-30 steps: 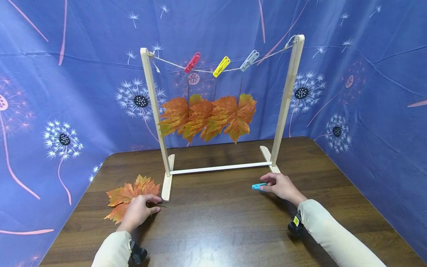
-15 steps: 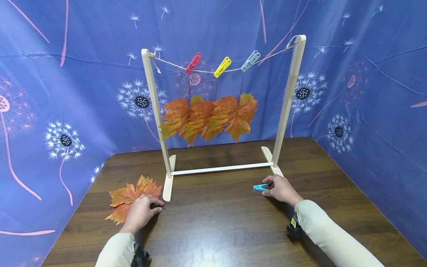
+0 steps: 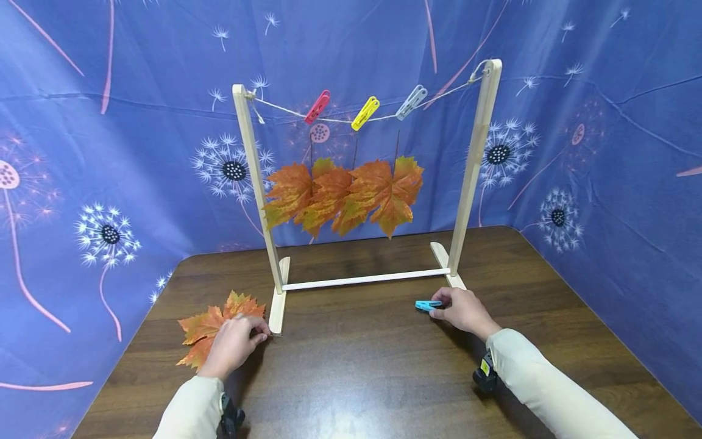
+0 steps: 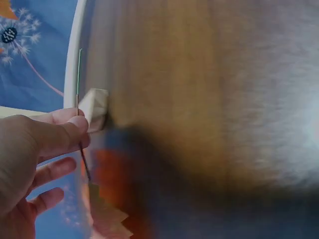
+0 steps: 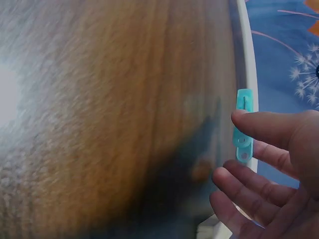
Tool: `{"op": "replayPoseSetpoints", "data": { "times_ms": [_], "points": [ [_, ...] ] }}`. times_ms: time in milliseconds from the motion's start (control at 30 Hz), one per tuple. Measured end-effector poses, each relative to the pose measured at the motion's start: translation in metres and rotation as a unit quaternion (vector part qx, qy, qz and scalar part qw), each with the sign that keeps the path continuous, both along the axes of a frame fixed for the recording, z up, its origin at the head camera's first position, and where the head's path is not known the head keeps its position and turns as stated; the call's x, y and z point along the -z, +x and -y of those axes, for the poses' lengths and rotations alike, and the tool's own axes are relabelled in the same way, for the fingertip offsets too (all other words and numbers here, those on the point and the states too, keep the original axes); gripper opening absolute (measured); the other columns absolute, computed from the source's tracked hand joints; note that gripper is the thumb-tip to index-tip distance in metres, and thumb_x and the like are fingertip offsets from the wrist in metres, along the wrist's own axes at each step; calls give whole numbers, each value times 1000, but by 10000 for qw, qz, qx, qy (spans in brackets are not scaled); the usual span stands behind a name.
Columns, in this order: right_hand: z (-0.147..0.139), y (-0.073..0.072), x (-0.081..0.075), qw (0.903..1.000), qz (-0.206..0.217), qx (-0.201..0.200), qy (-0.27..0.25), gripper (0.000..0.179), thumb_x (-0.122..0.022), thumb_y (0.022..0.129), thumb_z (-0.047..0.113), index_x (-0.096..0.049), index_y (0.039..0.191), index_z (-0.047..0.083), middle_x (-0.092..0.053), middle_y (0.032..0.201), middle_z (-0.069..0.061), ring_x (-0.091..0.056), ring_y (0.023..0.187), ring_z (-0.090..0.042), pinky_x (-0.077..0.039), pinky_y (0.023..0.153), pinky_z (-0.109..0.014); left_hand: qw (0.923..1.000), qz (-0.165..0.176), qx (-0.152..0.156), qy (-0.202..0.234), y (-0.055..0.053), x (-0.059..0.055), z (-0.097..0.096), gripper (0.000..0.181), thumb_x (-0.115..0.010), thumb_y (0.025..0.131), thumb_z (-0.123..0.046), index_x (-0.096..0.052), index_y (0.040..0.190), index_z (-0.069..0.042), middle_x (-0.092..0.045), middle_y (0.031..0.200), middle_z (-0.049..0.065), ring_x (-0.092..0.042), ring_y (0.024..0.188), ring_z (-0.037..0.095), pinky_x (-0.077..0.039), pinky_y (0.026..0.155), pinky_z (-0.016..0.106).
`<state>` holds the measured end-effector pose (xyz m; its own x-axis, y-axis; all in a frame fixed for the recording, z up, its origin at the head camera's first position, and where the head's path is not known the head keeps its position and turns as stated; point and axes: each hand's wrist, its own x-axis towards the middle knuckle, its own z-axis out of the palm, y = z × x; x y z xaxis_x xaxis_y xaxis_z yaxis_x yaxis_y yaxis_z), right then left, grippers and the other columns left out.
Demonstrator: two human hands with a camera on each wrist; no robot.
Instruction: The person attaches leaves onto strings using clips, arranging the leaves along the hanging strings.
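An orange maple leaf (image 3: 200, 332) is at the left of the table, partly covered by my left hand (image 3: 234, 342). Thumb and fingertips of that hand pinch its thin stem (image 4: 78, 74), which sticks up past them in the left wrist view. At the right, my right hand (image 3: 465, 312) holds a light blue clothespin (image 3: 425, 306) between thumb and fingers, just above the table. In the right wrist view the thumb lies across the clothespin (image 5: 244, 97), while the other fingers are loosely bent.
A wooden stand (image 3: 473, 164) carries a string with a red clothespin (image 3: 317, 107), a yellow clothespin (image 3: 365, 114) and a grey clothespin (image 3: 411, 102). Below them hang orange leaves (image 3: 386, 189). A white rod (image 3: 364, 279) joins the stand's feet. Blue patterned cloth (image 3: 614, 201) surrounds the table.
My left hand has shifted slightly right, and its thumb and fingertips are closer together on the stem. The blue clothespin has turned a little in my right hand, which stays in nearly the same place.
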<state>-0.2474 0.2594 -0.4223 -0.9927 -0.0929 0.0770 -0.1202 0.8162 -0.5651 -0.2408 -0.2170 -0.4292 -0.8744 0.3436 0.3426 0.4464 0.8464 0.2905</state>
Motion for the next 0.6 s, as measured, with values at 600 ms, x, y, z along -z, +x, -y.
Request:
{"op": "replayPoseSetpoints", "data": {
  "times_ms": [600],
  "points": [
    [12,-6,-23,9949,-747,-96,-666,30,-80,88,17,-70,109,-2,-66,81,0,-59,74,-14,-45,66,-31,9949,-421,801,-439,-11,-41,-21,24,-81,75,4,-70,79,-17,-64,68,-13,-57,71,16,-46,67,40]
  ]
}}
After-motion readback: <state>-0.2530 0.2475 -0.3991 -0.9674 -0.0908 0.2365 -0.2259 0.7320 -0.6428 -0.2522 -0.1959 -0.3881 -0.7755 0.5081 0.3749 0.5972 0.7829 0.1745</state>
